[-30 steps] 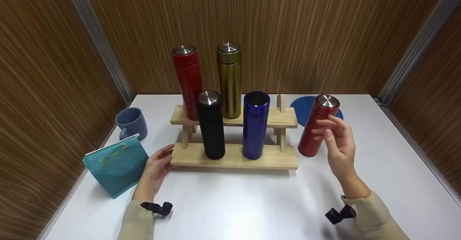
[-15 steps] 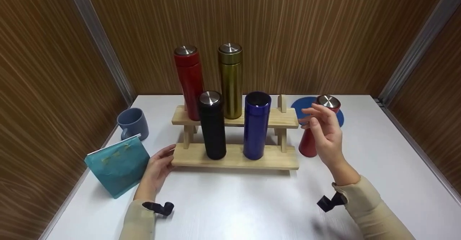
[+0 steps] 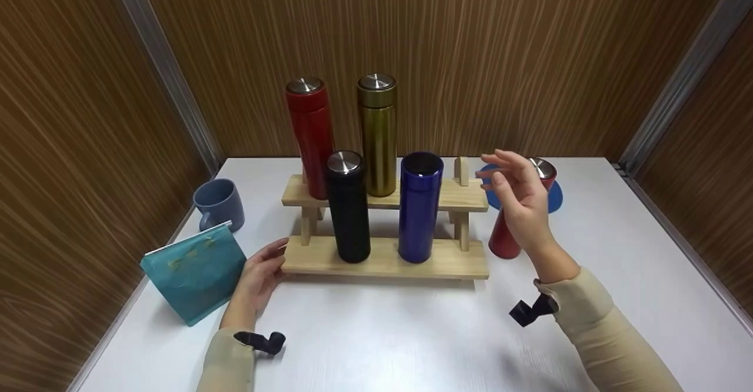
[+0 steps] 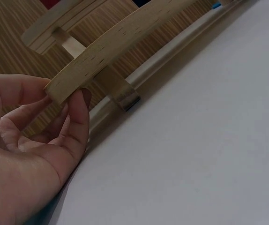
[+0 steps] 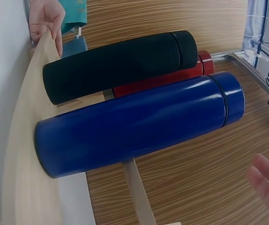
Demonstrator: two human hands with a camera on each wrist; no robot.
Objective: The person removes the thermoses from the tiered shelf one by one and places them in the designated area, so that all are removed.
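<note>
A two-tier wooden rack (image 3: 447,195) stands mid-table. A red flask (image 3: 310,136) and a gold flask (image 3: 377,133) stand on its upper shelf, a black flask (image 3: 348,203) and a blue flask (image 3: 419,203) on the lower. My left hand (image 3: 272,256) grips the left end of the lower board (image 4: 106,51), fingers (image 4: 80,110) curled at its end. My right hand (image 3: 500,174) hovers open by the rack's right end, empty. Behind it a second red flask (image 3: 505,236) stands on the table, partly hidden. The right wrist view shows the blue flask (image 5: 139,124) and the black flask (image 5: 115,65) close up.
A blue mug (image 3: 219,203) and a teal pouch (image 3: 194,271) sit left of the rack. A blue round coaster (image 3: 553,198) lies behind the loose red flask. Wood-panelled walls close in the white table (image 3: 382,333) on three sides.
My right hand has let go of the loose red flask and moved up and left toward the rack's right end. The left hand has stayed on the board.
</note>
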